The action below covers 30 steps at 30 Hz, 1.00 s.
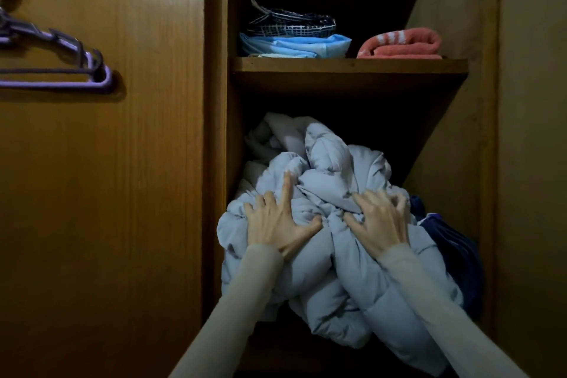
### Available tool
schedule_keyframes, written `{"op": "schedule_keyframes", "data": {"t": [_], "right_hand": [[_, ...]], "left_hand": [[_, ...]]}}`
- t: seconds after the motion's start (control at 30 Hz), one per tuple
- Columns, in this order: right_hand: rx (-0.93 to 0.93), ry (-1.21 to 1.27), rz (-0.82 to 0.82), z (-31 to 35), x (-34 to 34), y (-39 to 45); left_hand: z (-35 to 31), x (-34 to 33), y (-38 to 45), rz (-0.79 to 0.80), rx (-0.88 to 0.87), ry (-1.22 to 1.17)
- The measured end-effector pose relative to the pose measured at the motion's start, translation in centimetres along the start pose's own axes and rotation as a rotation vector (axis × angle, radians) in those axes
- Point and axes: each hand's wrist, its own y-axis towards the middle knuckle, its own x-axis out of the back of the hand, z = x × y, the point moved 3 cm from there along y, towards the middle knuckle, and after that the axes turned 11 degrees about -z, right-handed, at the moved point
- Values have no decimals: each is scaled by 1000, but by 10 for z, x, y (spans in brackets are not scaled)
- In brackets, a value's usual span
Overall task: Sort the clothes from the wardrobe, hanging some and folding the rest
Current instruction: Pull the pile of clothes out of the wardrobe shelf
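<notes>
Pale-blue puffy jacket (331,224) bunches under both hands, left (277,221) and right (380,221) clutching its fabric.

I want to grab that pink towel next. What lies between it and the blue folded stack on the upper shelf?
Only a bare stretch of shelf separates the pink towel from the blue folded stack, per the head view.

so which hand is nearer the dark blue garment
Right. The right hand grips the grey jacket just beside the dark blue garment; the left hand is across the jacket, farther off.
</notes>
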Motion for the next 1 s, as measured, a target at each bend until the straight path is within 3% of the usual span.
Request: {"op": "schedule_keyframes", "data": {"t": [0.17,0.23,0.37,0.47,0.73,1.0], "right_hand": [[-35,103,88,4,-4,-17],[12,45,-20,10,0,-18],[179,-82,-300,13,0,-18],[234,-113,-456,12,1,-9],[266,-146,-728,33,56,52],[263,-237,-765,79,151,77]], "left_hand": [[-1,-3,-20,-19,-46,135],[-3,-2,-22,-53,-37,117],[-4,2,-27,-378,-116,90],[-4,11,-21,-487,-131,-14],[-12,66,3,-836,-100,-122],[-22,149,-4,-837,-108,-344]]}}
